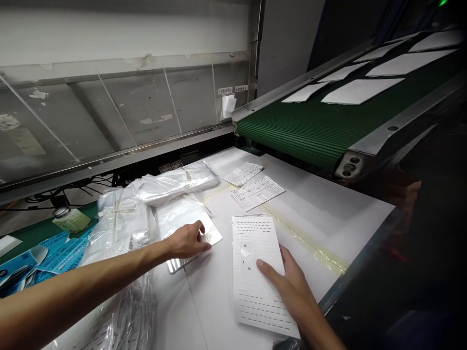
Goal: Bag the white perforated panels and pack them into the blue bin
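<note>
My right hand (288, 279) grips the right edge of a white slotted card stack (255, 257), thumb on top and fingers beneath. The stack has rows of short dark slots and a few small holes. At the left, my left hand (191, 240) touches the right edge of a pile of clear plastic bags (182, 216), fingers curled and thumb stretched out; whether it pinches a bag is too small to tell. Two printed white cards (258, 192) lie on the white tabletop beyond the slotted stack.
Bundled clear bags (124, 214) lie at the left, beside blue printed papers (62, 255) and a small bottle (71, 218). A green conveyor (292, 129) carrying white stacks rises at the back right. Yellowish tape (306, 243) crosses the white tabletop (321, 204).
</note>
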A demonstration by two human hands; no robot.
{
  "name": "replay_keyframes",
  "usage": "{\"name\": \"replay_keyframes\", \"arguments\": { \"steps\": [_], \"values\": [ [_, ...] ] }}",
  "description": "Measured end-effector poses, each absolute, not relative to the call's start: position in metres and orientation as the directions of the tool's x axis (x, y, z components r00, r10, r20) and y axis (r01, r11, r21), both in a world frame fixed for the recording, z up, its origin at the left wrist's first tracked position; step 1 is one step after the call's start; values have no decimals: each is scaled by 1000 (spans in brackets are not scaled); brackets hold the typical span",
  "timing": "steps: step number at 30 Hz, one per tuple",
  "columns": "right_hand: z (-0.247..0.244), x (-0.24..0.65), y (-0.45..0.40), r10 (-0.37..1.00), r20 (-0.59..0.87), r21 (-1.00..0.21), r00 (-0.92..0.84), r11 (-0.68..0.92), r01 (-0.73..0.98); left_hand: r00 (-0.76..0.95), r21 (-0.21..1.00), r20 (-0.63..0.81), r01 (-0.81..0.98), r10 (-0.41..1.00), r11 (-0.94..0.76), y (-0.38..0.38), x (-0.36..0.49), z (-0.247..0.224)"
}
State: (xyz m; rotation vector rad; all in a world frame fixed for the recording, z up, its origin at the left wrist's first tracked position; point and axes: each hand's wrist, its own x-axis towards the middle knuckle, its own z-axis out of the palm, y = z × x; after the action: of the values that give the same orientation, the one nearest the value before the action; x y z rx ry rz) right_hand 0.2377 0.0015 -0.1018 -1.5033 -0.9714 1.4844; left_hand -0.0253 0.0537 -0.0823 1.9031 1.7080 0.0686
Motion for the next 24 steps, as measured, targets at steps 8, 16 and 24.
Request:
{"name": "replay_keyframes", "arguments": {
  "steps": [8,16,24],
  "values": [
    [-102,238,1,925,-379,-925,13,-379,-4,245,418,-241,900,939,-127,56,-19,-88],
    [-103,239,2,927,-376,-927,12,-376,-5,144,518,-231,855,962,-4,58,-29,-83],
    [-103,238,1,928,-373,-928,16,-373,10,199,733,-372,663,907,155,58,-40,-66]
  ]
}}
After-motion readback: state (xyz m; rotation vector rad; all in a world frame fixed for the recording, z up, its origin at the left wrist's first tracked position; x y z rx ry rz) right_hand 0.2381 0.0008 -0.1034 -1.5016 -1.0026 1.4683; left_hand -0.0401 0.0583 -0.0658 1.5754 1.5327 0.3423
